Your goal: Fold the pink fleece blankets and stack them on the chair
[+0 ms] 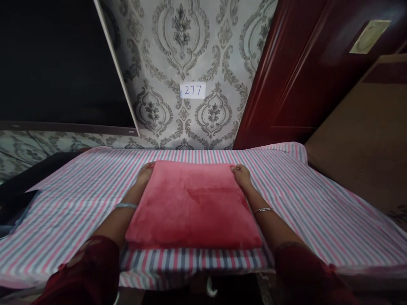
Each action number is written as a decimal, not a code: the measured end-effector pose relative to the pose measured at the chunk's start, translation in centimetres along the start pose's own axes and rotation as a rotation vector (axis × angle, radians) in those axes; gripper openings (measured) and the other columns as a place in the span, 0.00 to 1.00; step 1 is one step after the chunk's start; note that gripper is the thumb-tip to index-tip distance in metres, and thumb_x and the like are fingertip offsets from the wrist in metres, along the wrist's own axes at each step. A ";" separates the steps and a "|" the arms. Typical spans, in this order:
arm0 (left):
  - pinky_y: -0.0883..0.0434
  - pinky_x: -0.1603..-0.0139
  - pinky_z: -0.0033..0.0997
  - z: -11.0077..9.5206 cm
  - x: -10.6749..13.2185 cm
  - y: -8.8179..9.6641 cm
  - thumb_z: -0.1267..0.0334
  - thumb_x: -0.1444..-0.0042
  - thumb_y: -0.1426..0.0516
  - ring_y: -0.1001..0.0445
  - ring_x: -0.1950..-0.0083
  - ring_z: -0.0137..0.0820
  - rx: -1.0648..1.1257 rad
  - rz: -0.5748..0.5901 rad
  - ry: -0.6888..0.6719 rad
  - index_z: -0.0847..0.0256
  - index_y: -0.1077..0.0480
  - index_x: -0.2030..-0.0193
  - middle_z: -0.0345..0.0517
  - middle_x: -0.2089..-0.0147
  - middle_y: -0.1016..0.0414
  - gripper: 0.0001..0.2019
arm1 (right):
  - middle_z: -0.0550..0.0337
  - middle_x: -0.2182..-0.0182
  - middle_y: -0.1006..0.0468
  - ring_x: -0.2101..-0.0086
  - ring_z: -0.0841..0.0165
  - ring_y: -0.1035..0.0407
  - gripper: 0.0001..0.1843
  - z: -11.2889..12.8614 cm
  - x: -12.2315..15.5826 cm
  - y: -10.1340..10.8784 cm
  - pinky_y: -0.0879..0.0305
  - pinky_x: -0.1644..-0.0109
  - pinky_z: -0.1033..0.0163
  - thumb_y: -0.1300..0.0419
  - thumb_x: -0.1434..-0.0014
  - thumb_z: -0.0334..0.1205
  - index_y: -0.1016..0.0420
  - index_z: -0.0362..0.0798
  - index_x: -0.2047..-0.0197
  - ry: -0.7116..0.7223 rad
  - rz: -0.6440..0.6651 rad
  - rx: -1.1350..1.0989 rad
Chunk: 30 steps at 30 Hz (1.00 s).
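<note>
A folded red plush cloth [192,205] lies flat on a table covered with a pink, grey and white striped sheet [314,203]. My left hand [145,173] rests at the cloth's far left corner, fingers curled onto its edge. My right hand [241,174] grips the far right corner, fingers pinched on the edge. Both forearms run along the cloth's sides, each with a thin bangle at the wrist. The sleeves are dark red.
A patterned grey wallpaper wall stands behind the table with a paper label reading 277 [192,90]. A dark screen [57,63] hangs at the left, a dark red wooden door [305,72] at the right. A brown board [362,144] leans at the far right.
</note>
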<state>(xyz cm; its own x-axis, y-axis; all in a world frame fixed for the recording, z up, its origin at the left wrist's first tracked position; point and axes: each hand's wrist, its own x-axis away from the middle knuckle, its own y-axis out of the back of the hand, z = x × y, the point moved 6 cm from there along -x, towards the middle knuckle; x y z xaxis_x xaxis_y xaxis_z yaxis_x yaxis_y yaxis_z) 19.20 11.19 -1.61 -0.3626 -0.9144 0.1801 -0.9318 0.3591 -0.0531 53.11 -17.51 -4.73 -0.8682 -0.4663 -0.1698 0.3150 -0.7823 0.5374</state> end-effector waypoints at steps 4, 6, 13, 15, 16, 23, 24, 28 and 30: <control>0.26 0.71 0.27 0.9 -0.3 -0.3 0.68 0.54 0.31 0.20 0.71 0.35 -0.003 0.031 0.075 0.63 0.23 0.58 0.42 0.74 0.21 0.15 | 0.58 0.75 0.26 0.68 0.61 0.31 0.13 -1.3 0.1 -0.7 0.37 0.61 0.60 0.42 0.48 0.51 0.34 0.52 0.77 -0.050 0.010 0.010; 0.25 0.70 0.30 0.8 -0.1 -0.5 0.69 0.54 0.31 0.21 0.72 0.36 0.005 0.072 0.106 0.64 0.23 0.59 0.44 0.74 0.21 0.14 | 0.57 0.73 0.23 0.66 0.60 0.29 0.12 -1.4 0.0 -0.7 0.36 0.59 0.59 0.41 0.48 0.50 0.31 0.51 0.76 -0.058 0.015 0.004; 0.28 0.74 0.27 -0.3 0.4 0.4 0.71 0.54 0.34 0.28 0.78 0.30 0.000 0.059 0.137 0.64 0.25 0.56 0.37 0.78 0.28 0.16 | 0.50 0.55 0.18 0.54 0.58 0.25 0.20 -0.2 1.0 0.1 0.31 0.49 0.57 0.40 0.43 0.47 0.22 0.46 0.51 -0.064 0.040 -0.062; 0.29 0.75 0.28 -0.4 0.8 0.6 0.68 0.53 0.34 0.29 0.78 0.30 -0.023 0.058 0.142 0.65 0.25 0.57 0.39 0.77 0.28 0.14 | 0.48 0.49 0.20 0.51 0.57 0.25 0.26 0.0 1.9 0.4 0.31 0.46 0.56 0.39 0.43 0.49 0.25 0.46 0.44 -0.059 0.046 -0.080; 0.29 0.74 0.28 -0.4 1.0 0.6 0.67 0.53 0.33 0.28 0.76 0.31 -0.036 0.060 0.142 0.66 0.25 0.57 0.41 0.75 0.27 0.15 | 0.48 0.48 0.20 0.50 0.57 0.25 0.29 0.1 2.4 0.5 0.30 0.46 0.55 0.38 0.43 0.50 0.27 0.47 0.41 -0.055 0.053 -0.085; 0.27 0.44 0.36 -1.7 2.1 -1.1 0.76 0.53 0.35 0.23 0.46 0.39 -0.217 0.099 -0.155 0.58 0.29 0.40 0.53 0.42 0.24 0.31 | 0.48 0.37 0.28 0.39 0.56 0.33 0.33 1.2 2.6 0.9 0.41 0.32 0.50 0.38 0.45 0.39 0.31 0.46 0.35 0.150 0.078 -0.075; 0.29 0.40 0.36 -2.0 2.1 -1.5 0.77 0.52 0.38 0.25 0.42 0.39 -0.243 0.101 -0.243 0.58 0.29 0.39 0.52 0.41 0.25 0.31 | 0.48 0.36 0.29 0.38 0.58 0.34 0.33 1.3 2.3 0.8 0.42 0.31 0.51 0.40 0.44 0.37 0.32 0.45 0.34 0.172 0.075 -0.107; 0.36 0.32 0.36 -1.3 1.8 -1.8 0.79 0.51 0.41 0.29 0.36 0.38 -0.232 0.074 -0.315 0.58 0.28 0.39 0.49 0.42 0.23 0.31 | 0.47 0.35 0.29 0.38 0.60 0.34 0.34 0.4 1.7 -0.2 0.40 0.31 0.52 0.43 0.43 0.35 0.34 0.43 0.33 0.130 0.077 -0.156; 0.35 0.32 0.38 -0.3 1.8 -1.6 0.78 0.51 0.40 0.28 0.37 0.39 -0.220 0.077 -0.235 0.58 0.28 0.40 0.48 0.44 0.22 0.30 | 0.46 0.37 0.28 0.40 0.61 0.32 0.33 -0.3 2.0 -0.8 0.39 0.33 0.52 0.43 0.42 0.36 0.33 0.42 0.33 0.083 0.093 -0.130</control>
<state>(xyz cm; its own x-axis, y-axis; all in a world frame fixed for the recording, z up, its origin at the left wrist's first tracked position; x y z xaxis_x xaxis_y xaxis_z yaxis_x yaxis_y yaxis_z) 20.03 9.00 -0.93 -0.4495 -0.8919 -0.0489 -0.8849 0.4372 0.1605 51.26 -17.94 -5.71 -0.8000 -0.5676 -0.1945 0.4445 -0.7784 0.4433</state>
